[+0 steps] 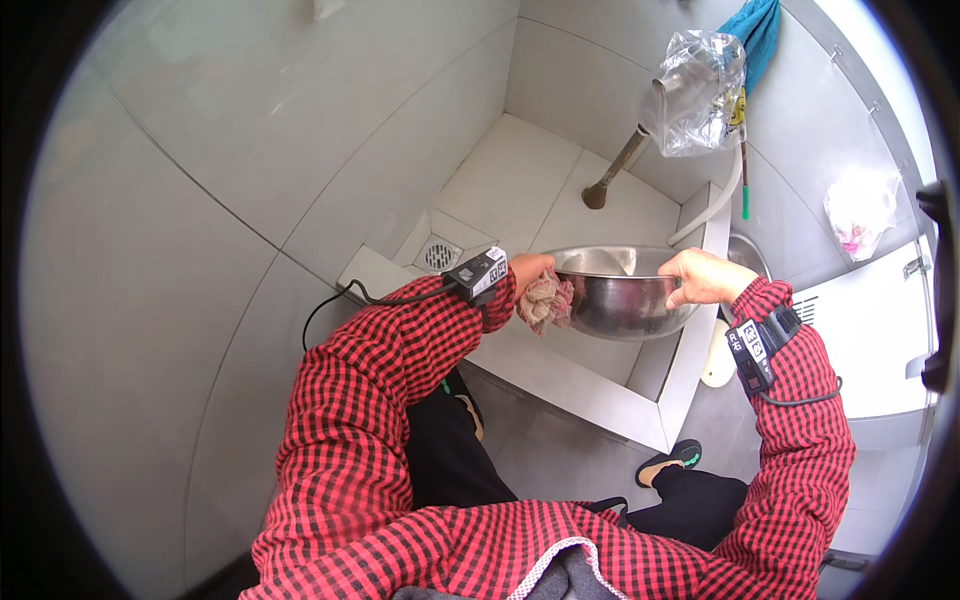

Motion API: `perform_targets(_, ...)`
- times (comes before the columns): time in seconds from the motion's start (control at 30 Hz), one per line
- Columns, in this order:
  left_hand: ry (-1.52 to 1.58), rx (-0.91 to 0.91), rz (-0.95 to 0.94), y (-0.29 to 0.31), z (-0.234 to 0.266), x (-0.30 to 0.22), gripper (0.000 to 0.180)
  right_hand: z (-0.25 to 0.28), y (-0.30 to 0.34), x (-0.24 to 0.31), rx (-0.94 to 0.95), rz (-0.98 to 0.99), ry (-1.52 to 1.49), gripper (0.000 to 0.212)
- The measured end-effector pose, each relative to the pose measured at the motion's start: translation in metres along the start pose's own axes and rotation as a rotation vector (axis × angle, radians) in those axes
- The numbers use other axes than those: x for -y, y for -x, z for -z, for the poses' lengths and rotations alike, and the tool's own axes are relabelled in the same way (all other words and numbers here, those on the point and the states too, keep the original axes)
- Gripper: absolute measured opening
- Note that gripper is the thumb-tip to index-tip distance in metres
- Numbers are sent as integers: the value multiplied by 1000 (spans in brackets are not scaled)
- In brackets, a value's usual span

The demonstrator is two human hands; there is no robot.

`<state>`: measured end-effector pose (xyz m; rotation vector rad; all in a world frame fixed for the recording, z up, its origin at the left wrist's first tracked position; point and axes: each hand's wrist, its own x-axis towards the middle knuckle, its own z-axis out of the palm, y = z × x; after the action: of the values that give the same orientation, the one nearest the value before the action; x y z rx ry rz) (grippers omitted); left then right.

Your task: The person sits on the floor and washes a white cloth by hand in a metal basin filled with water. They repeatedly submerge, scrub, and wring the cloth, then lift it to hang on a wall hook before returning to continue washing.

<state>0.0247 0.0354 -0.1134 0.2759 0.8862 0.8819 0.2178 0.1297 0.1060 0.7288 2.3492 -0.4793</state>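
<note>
A round stainless steel basin (pixel 622 308) is held over the low tiled trough, its far rim tipped away from me. My left hand (pixel 533 270) is closed at the basin's left rim. A crumpled, pinkish-beige cloth (pixel 546 303) hangs just under that hand, against the basin's side, and seems to be in its grip. My right hand (pixel 708 277) clasps the right rim, its thumb on the outer wall. The fingers of both hands are partly hidden, and little of the basin's inside shows.
The trough's raised edge (pixel 560 385) runs between me and the basin. Inside it are a floor drain (pixel 440 255) and an upright pipe (pixel 612 172). A plastic-wrapped fitting (pixel 700 95) hangs above, beside a teal cloth (pixel 760 35). Tiled walls stand left and behind; a white panel (pixel 850 345) is at right.
</note>
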Motion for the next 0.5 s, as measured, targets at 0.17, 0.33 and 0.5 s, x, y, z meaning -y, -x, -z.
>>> perform_targets(0.17,19,53,35,-18,10,-5,26,18,-8,-9,63,-45,-54,15)
perform_targets(0.33,205,181,58,-5,37,-51,21,60,-56,8,-4,134,-13,15)
perform_targets(0.5,4,40,-61,23,46,-69,19,63,-78,15,-56,167,-34,15)
